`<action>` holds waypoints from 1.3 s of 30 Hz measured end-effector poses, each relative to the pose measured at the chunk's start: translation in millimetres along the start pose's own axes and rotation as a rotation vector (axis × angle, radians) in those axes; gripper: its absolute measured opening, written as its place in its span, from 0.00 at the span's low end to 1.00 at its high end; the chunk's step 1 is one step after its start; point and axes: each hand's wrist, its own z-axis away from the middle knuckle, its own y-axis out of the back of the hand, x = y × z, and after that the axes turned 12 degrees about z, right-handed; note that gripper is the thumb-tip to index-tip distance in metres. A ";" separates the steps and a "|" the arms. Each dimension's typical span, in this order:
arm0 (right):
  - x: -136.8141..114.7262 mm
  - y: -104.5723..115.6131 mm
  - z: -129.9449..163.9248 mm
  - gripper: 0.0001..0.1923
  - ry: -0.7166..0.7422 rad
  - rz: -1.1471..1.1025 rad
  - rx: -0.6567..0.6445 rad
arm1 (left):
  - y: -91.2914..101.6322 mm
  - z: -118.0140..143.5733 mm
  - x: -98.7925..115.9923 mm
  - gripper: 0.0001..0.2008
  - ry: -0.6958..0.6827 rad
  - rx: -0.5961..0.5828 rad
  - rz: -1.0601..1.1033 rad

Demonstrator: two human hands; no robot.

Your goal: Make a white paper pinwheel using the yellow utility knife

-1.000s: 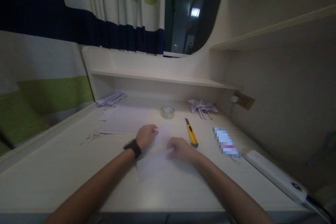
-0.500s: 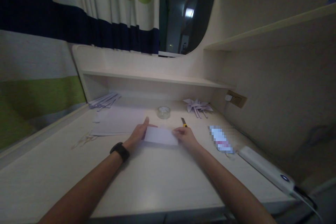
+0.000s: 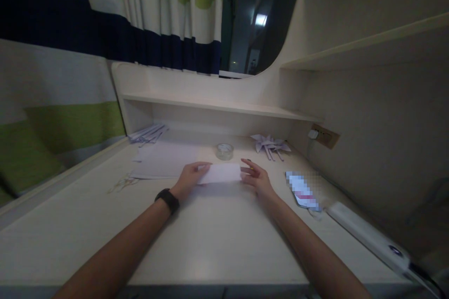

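So the paper's gone from a flat sheet to a narrow strip in about a second. A second back it lies spread out on the bench under both hands, half a second back it's doubled over with a long edge standing up between them, and now the folded paper [image 3: 221, 173] is a slim white band lying low across the bench [image 3: 210, 243], both hands on its ends. Looks to me like the fold is made and it's getting pressed or lined up, though I can't see a crease line in this light.

Left hand [image 3: 190, 178], the one with the black watch [image 3: 167, 200] on the wrist, holds the left end, its fingers [image 3: 204, 166] curled over the top edge and closed on the paper. Right hand [image 3: 257, 178] sits at the right end, fingers [image 3: 246, 168] loosely bent and touching the edge; can't tell if it's a real pinch or just steadying.

The yellow utility knife in plain view a second ago is now almost all hidden behind the right hand, so nobody's grabbed it. Tape roll [image 3: 224, 151] sits just behind the strip, the stack of loose sheets [image 3: 164, 161] is off to the left, paper pinwheels [image 3: 269, 144] are back right by the wall socket [image 3: 324, 135], none of those have budged
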 end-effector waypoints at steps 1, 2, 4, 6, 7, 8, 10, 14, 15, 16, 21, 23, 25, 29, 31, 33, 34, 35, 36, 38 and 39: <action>0.1 -0.4 0.4 0.36 0.009 -0.003 -0.065 | 0.5 -0.8 -1.3 0.24 0.011 0.020 0.019; 0.8 -1.3 0.8 0.37 0.014 0.000 -0.123 | 0.8 -1.3 -2.4 0.24 0.026 0.037 0.032; 3.5 -4.5 1.6 0.36 0.020 0.017 -0.202 | 1.1 -1.8 -4.3 0.24 0.061 0.048 0.047; 6.6 -8.0 2.3 0.32 0.017 0.032 -0.215 | 1.1 -1.9 -6.3 0.23 0.090 0.018 0.050; 7.7 -9.4 2.6 0.30 0.013 0.044 -0.197 | 1.1 -1.9 -7.3 0.23 0.098 -0.007 0.052; 8.4 -10.5 2.8 0.27 0.005 0.059 -0.175 | 1.0 -1.9 -8.3 0.22 0.104 -0.027 0.060; 8.9 -11.6 3.0 0.24 -0.023 0.093 -0.145 | 0.7 -1.8 -9.9 0.20 0.115 -0.051 0.087; 8.8 -11.2 3.4 0.22 -0.073 0.080 -0.158 | -0.6 -0.1 -8.7 0.18 0.130 -0.058 0.152; 8.8 -10.9 3.7 0.22 -0.083 0.059 -0.165 | -0.9 0.5 -7.6 0.18 0.132 -0.060 0.158; 8.7 -10.6 4.2 0.23 -0.092 0.039 -0.175 | -1.3 1.2 -6.6 0.18 0.133 -0.064 0.156; 6.6 -8.4 7.0 0.28 -0.103 0.025 -0.270 | -1.6 2.9 -4.6 0.18 0.145 -0.099 0.073; 6.9 -8.1 7.5 0.25 -0.097 0.040 -0.291 | -0.7 2.7 -5.6 0.17 0.180 -0.110 0.085; 8.2 -8.3 7.4 0.21 -0.095 0.051 -0.281 | 0.8 1.9 -7.4 0.17 0.216 -0.116 0.129; 10.9 -9.0 6.0 0.19 -0.104 0.045 -0.228 | 2.2 -0.3 -11.4 0.16 0.223 -0.134 0.171; 11.1 -8.6 4.8 0.18 -0.120 0.029 -0.190 | 0.6 -0.8 -12.2 0.17 0.201 -0.140 0.150; 11.1 -7.7 3.4 0.18 -0.139 0.016 -0.151 | -2.0 -0.6 -10.9 0.19 0.163 -0.147 0.109; 11.1 -7.2 2.8 0.18 -0.145 0.011 -0.137 | -3.3 -0.2 -9.5 0.20 0.123 -0.148 0.068; 11.2 -6.7 2.2 0.18 -0.149 0.006 -0.127 | -4.5 0.3 -7.7 0.20 0.070 -0.154 0.012; 11.4 -6.3 1.7 0.18 -0.151 -0.001 -0.119 | -5.4 0.9 -5.9 0.20 0.010 -0.166 -0.054; 12.1 -6.0 1.1 0.18 -0.161 -0.024 -0.102 | -7.0 2.0 -3.3 0.20 -0.113 -0.205 -0.172; 12.5 -6.0 0.9 0.18 -0.170 -0.039 -0.090 | -7.7 2.2 -3.0 0.21 -0.167 -0.228 -0.210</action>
